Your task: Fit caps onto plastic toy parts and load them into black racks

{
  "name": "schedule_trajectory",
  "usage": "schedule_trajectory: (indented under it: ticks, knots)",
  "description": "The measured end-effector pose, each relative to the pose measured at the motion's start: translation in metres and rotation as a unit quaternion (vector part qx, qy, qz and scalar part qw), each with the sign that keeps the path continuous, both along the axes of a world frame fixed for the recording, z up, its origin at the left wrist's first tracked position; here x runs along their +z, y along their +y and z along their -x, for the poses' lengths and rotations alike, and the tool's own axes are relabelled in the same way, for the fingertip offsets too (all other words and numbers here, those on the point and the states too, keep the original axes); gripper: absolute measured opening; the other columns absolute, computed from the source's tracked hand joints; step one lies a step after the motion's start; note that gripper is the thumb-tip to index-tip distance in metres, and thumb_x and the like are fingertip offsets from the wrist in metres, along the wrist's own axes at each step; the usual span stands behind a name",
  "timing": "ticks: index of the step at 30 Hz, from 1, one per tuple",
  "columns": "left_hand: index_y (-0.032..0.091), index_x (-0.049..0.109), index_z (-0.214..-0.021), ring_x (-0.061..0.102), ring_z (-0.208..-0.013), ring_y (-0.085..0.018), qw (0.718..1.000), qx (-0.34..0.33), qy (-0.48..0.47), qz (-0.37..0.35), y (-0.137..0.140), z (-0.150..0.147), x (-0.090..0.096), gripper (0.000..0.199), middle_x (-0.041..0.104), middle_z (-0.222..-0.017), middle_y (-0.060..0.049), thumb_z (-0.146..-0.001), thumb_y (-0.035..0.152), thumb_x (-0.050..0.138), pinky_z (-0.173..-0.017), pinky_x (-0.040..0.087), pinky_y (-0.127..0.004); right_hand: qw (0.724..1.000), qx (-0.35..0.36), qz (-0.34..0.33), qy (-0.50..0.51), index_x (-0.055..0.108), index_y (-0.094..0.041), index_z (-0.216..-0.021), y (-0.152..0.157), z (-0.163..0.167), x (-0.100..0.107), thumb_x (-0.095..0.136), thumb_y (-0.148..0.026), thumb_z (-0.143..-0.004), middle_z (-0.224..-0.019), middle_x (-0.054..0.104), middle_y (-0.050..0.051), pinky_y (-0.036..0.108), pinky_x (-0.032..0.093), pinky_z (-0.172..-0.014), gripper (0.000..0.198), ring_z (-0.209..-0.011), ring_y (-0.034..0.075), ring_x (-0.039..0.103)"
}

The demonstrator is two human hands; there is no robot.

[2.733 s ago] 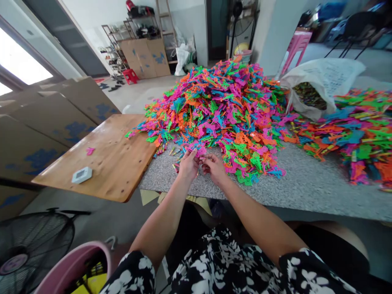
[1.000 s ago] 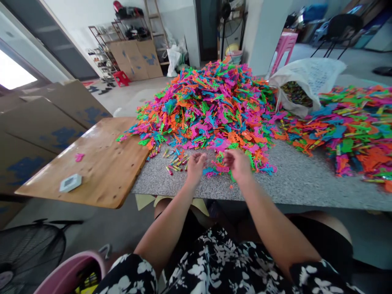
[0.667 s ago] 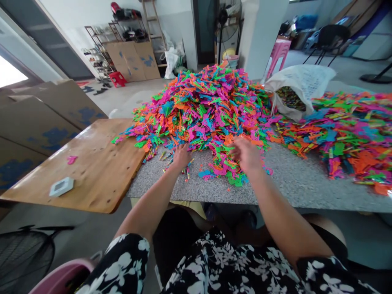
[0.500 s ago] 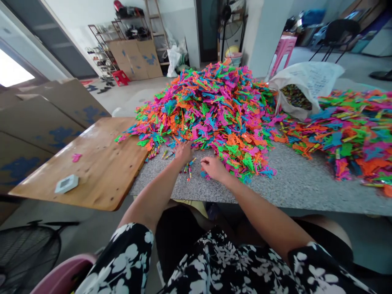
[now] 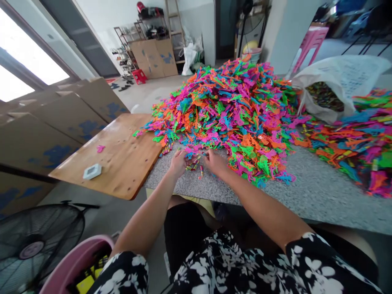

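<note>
A tall heap of small bright plastic pieces point(image 5: 220, 106) in pink, orange, green and blue, some shaped like toy guns, lies on the grey speckled tabletop. At its front edge my left hand point(image 5: 178, 163) is closed, thumb and fingers at some pink and blue plastic pieces point(image 5: 190, 152). My right hand point(image 5: 216, 163) faces it, fingers pinched together; a bit of blue shows at the tips, too small to name. Between and below the hands lie several small colourful tubes point(image 5: 193, 164), and one more tube point(image 5: 201, 170) sits closer to me.
A wooden board point(image 5: 122, 155) at left carries a white device point(image 5: 92, 171) and a pink piece point(image 5: 100, 149). On the right stands an open white sack point(image 5: 343, 77) of small items beside a second heap point(image 5: 343, 143). Cartons point(image 5: 39, 139), a fan point(image 5: 33, 245) and a pink tub point(image 5: 73, 261) flank the left.
The view has swung left, so the table appears further right. My left hand has drawn back from the heap and closed at pink and blue pieces; my right hand stays pinched nearby.
</note>
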State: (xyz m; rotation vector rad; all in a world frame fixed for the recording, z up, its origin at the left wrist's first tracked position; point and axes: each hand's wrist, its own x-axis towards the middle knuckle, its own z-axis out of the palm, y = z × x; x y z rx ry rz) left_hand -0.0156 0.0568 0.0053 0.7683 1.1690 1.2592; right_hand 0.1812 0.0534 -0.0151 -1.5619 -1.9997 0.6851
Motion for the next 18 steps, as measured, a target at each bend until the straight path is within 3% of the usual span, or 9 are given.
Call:
schedule_trajectory:
  ticks: [4, 7, 12, 18]
  knots:
    - [0.021, 0.059, -0.094, 0.071, -0.068, -0.015, 0.998, -0.037, 0.039, -0.023, -0.014, -0.012, 0.004, 0.036, 0.069, -0.081, 0.003, -0.071, 0.034, 0.083, -0.062, 0.061, -0.028, 0.968, 0.012, -0.004, 0.249, 0.065, -0.022, -0.107, -0.006, -0.011, 0.006, 0.059, -0.038, -0.097, -0.090, 0.073, 0.003, 0.033, 0.054, -0.080, 0.020, -0.085, 0.022, 0.069]
    - [0.021, 0.063, -0.107, 0.071, -0.067, -0.016, 0.991, -0.105, 0.072, -0.046, -0.017, -0.023, 0.008, 0.042, 0.069, -0.084, 0.002, -0.074, 0.038, 0.082, -0.058, 0.061, -0.028, 0.930, 0.032, 0.038, 0.364, 0.067, -0.023, -0.109, -0.009, -0.020, 0.014, 0.059, -0.041, -0.093, -0.081, 0.068, 0.000, 0.029, 0.051, -0.064, 0.026, -0.067, 0.017, 0.062]
    - [0.021, 0.062, -0.113, 0.070, -0.067, -0.016, 0.975, -0.165, 0.129, -0.074, -0.016, -0.036, 0.012, 0.050, 0.068, -0.087, 0.000, -0.077, 0.047, 0.085, -0.057, 0.061, -0.029, 0.884, 0.025, 0.125, 0.450, 0.068, -0.022, -0.107, -0.018, -0.036, 0.024, 0.064, -0.044, -0.088, -0.072, 0.060, -0.004, 0.025, 0.040, -0.044, 0.029, -0.049, 0.011, 0.048]
    - [0.022, 0.065, -0.110, 0.057, -0.060, -0.012, 0.951, -0.210, 0.197, -0.109, -0.023, -0.046, 0.024, 0.047, 0.061, -0.075, 0.003, -0.080, 0.051, 0.085, -0.056, 0.055, -0.025, 0.885, 0.015, 0.127, 0.447, 0.070, -0.021, -0.103, -0.026, -0.055, 0.028, 0.067, -0.041, -0.084, -0.063, 0.056, -0.005, 0.023, 0.041, -0.043, 0.028, -0.048, 0.011, 0.049]
